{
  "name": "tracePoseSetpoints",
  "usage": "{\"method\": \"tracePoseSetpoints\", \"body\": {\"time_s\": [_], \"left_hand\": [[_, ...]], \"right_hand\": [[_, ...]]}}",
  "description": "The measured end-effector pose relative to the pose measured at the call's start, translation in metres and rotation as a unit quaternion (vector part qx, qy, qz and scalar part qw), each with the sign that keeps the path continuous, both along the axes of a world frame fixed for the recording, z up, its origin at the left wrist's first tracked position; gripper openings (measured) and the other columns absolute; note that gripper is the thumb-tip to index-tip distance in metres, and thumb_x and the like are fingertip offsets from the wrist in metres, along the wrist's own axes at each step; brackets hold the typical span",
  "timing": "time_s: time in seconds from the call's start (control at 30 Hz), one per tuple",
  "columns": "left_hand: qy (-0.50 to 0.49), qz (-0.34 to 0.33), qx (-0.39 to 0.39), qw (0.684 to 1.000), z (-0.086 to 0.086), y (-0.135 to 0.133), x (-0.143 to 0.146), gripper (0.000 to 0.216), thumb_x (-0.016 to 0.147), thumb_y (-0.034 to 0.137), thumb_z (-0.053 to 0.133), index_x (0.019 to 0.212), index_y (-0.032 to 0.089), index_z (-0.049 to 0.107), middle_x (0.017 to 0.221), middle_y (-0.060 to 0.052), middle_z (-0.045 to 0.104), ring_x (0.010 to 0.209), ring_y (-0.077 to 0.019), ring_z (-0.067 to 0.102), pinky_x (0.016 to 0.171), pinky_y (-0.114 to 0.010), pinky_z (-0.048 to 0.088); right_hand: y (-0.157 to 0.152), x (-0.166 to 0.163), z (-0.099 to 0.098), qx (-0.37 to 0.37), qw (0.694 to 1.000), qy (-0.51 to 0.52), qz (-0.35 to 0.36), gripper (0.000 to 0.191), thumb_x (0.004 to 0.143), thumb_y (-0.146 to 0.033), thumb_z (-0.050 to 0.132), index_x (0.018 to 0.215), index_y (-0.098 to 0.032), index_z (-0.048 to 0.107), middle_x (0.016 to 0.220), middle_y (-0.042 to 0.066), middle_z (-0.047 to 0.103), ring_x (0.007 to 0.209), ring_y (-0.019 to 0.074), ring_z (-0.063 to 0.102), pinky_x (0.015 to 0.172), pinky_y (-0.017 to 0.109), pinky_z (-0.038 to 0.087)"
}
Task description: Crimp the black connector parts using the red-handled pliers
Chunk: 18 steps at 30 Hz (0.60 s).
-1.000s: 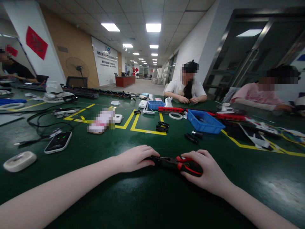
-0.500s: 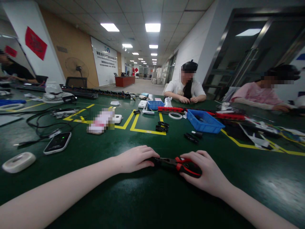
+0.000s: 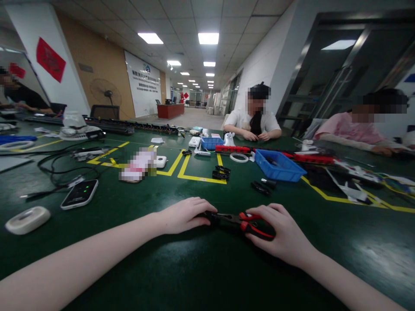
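Note:
My right hand (image 3: 281, 233) is wrapped over the red-and-black handles of a pair of pliers (image 3: 241, 222) lying low on the green table (image 3: 194, 268). The pliers' dark jaws point left, toward my left hand (image 3: 185, 214). That hand lies palm down with its fingers curled over a small dark part at the jaws; most of the part is hidden under the fingertips. Both forearms rest on the table.
A blue bin (image 3: 278, 165), small black parts (image 3: 221, 172) and a tape ring (image 3: 239, 157) lie beyond my hands. A phone (image 3: 79, 193), cables (image 3: 55, 166) and a white tape roll (image 3: 27, 219) are at the left. Two people sit across the table.

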State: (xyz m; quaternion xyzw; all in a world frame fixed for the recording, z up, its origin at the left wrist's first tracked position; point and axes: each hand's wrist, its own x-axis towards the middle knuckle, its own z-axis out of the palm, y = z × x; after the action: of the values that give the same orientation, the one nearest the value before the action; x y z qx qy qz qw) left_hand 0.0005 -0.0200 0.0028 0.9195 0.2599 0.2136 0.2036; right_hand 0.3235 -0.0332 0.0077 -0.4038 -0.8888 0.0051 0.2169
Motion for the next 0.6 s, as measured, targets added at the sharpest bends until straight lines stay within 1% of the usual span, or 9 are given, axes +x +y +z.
{"method": "tracePoseSetpoints", "body": {"time_s": [0.1,0.2,0.3,0.4,0.5,0.57,0.6], "left_hand": [[0.000,0.000,-0.003,1.000,0.000,0.000,0.000,0.029,0.099,0.023,0.057,0.128,0.021,0.055,0.124,-0.010,0.064,0.114,-0.0237,0.061,0.098,-0.040,0.047],[0.003,0.000,0.015,1.000,0.002,-0.001,0.001,0.027,0.099,0.023,0.058,0.126,0.021,0.056,0.122,-0.009,0.065,0.114,-0.0238,0.061,0.100,-0.041,0.045],[0.010,0.005,0.032,0.999,0.003,-0.002,0.001,0.026,0.098,0.025,0.060,0.124,0.021,0.057,0.117,-0.007,0.068,0.111,-0.0231,0.061,0.102,-0.042,0.042],[0.009,0.011,0.035,0.999,0.000,0.000,0.001,0.025,0.097,0.026,0.061,0.121,0.020,0.059,0.113,-0.007,0.069,0.108,-0.0226,0.062,0.101,-0.041,0.043],[-0.006,0.004,0.043,0.999,-0.002,0.001,0.002,0.028,0.095,0.026,0.063,0.123,0.021,0.059,0.121,-0.008,0.067,0.116,-0.0237,0.060,0.109,-0.045,0.038],[-0.033,-0.001,0.048,0.998,0.004,-0.004,0.005,0.030,0.094,0.026,0.065,0.123,0.022,0.059,0.128,-0.009,0.064,0.123,-0.0249,0.057,0.114,-0.049,0.032],[-0.052,-0.001,0.046,0.998,0.010,-0.009,0.008,0.030,0.093,0.025,0.065,0.123,0.022,0.060,0.131,-0.010,0.063,0.125,-0.0254,0.056,0.115,-0.050,0.032]], "right_hand": [[0.000,0.001,0.000,0.001,1.000,0.002,0.004,0.039,0.080,-0.041,0.071,0.116,-0.028,0.064,0.111,0.007,0.074,0.100,0.0290,0.068,0.092,0.052,0.048],[0.000,0.001,0.000,-0.002,1.000,-0.004,0.002,0.040,0.080,-0.042,0.071,0.116,-0.028,0.063,0.111,0.007,0.073,0.101,0.0290,0.067,0.092,0.052,0.048],[0.000,0.001,-0.001,-0.006,1.000,-0.010,-0.002,0.039,0.080,-0.042,0.071,0.116,-0.028,0.063,0.112,0.006,0.073,0.102,0.0290,0.067,0.092,0.052,0.048],[0.001,0.001,-0.003,0.000,1.000,-0.006,0.001,0.039,0.079,-0.042,0.072,0.115,-0.028,0.063,0.110,0.006,0.074,0.100,0.0278,0.068,0.091,0.051,0.048],[0.001,0.001,-0.003,0.002,1.000,-0.003,0.006,0.039,0.079,-0.042,0.072,0.115,-0.028,0.063,0.110,0.006,0.074,0.098,0.0269,0.068,0.092,0.050,0.048],[0.001,0.001,-0.003,0.002,1.000,-0.006,0.003,0.038,0.080,-0.042,0.071,0.114,-0.028,0.063,0.110,0.006,0.074,0.098,0.0272,0.068,0.091,0.050,0.048],[0.001,0.001,-0.002,0.002,1.000,-0.008,0.000,0.038,0.080,-0.042,0.071,0.114,-0.028,0.063,0.110,0.006,0.074,0.099,0.0276,0.068,0.090,0.050,0.048]]}}
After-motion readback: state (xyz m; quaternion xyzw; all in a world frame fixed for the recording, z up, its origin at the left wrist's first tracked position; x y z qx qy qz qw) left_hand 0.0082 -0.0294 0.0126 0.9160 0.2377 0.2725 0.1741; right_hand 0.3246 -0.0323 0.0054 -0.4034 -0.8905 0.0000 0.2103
